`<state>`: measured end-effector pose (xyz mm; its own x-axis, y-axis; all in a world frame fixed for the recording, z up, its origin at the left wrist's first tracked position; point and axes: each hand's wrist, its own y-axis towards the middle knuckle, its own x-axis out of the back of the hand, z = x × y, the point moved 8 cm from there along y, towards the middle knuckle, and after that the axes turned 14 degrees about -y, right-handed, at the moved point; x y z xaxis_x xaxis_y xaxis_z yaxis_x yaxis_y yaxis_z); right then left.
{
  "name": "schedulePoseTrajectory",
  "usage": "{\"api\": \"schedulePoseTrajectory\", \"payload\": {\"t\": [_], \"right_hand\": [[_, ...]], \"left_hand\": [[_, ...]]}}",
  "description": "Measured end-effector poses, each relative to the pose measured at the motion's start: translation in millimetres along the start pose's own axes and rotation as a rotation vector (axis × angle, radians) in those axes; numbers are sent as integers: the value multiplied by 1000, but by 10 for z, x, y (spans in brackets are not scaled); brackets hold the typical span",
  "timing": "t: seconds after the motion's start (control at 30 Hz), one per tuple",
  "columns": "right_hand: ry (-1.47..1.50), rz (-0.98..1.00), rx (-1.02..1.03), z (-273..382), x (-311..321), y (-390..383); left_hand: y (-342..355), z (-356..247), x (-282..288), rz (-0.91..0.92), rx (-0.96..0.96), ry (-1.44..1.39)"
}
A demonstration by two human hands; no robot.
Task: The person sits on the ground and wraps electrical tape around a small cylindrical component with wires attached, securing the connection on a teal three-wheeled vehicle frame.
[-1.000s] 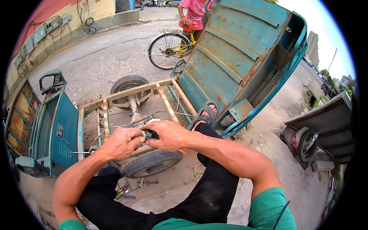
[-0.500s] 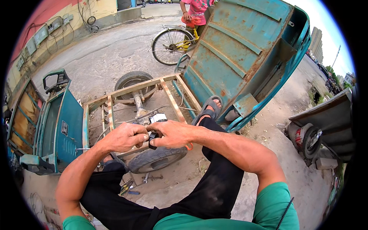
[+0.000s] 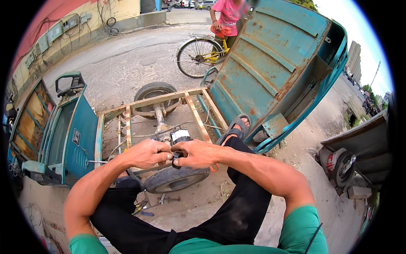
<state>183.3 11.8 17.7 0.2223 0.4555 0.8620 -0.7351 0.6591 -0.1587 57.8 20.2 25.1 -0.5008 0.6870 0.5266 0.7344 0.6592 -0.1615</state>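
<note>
Both hands meet in front of me, over the near side of the frame. My left hand [image 3: 149, 153] is closed, thumb and fingers pinched together; what they hold, if anything, is hidden. My right hand [image 3: 198, 153] curls around a small black part [image 3: 176, 161], whose kind I cannot make out. Just beyond them a silver and black motor [image 3: 181, 135] sits by the rear axle [image 3: 160, 116] within the rusty vehicle frame [image 3: 198, 118]. Below the hands lies the near wheel [image 3: 175, 179].
A teal cargo bed [image 3: 270, 55] stands tipped up at right, my sandalled foot [image 3: 237, 128] against its lower edge. The teal front body [image 3: 78, 137] is at left. Hand tools [image 3: 141, 206] lie on the ground. Beyond, a person in pink [image 3: 230, 17] stands by a yellow bicycle [image 3: 203, 55].
The view has shifted, so the scene sits a little lower and farther right. Both hands stay together at the small black part, with only slight finger movement.
</note>
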Motion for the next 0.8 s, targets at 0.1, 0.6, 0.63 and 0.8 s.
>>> {"api": "schedulePoseTrajectory", "payload": {"t": [0.1,0.6,0.63,0.8], "right_hand": [[-101,-64,4,-90,-27,-30],[-668,-960,405,1082,1346,-367],[-567,-1014,302,905,1600,-381],[145,-1276,-99,-201,2694,-834]], "left_hand": [[65,41,-18,-7,-13,5],[48,121,51,-63,-83,94],[14,133,60,-57,-23,74],[25,132,88,-45,-30,63]]}}
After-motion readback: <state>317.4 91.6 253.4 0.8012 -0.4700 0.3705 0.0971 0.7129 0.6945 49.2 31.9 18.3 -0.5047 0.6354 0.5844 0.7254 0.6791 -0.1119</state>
